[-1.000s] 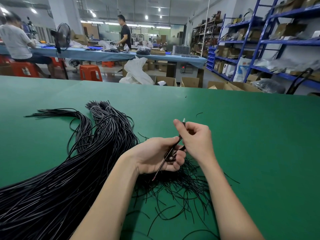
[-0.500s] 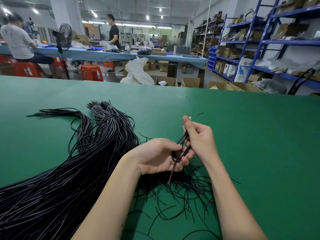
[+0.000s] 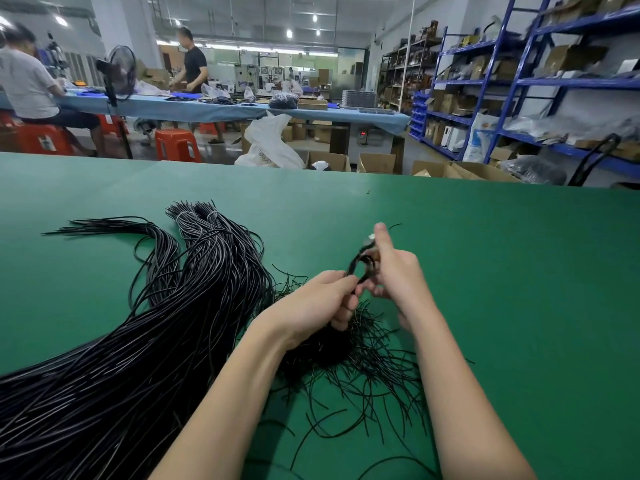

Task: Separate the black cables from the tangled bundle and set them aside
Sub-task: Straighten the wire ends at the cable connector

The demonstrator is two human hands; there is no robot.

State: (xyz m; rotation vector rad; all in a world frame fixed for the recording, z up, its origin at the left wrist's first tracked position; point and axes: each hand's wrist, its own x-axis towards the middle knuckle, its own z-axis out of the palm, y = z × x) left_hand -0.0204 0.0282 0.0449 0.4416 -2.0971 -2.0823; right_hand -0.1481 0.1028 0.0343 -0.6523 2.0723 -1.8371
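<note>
Between left hand (image 3: 320, 299) and right hand (image 3: 394, 271), black cable (image 3: 358, 263) loops.

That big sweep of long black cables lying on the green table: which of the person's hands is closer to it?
Left. The left hand is just right of the big sweep of long black cables; the right hand is farther right, beyond the left one.

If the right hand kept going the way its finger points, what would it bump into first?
Probably nothing soon. The right hand points up and away over bare green table; only a short stray cable piece lies near that line, though depth is unclear.
</note>
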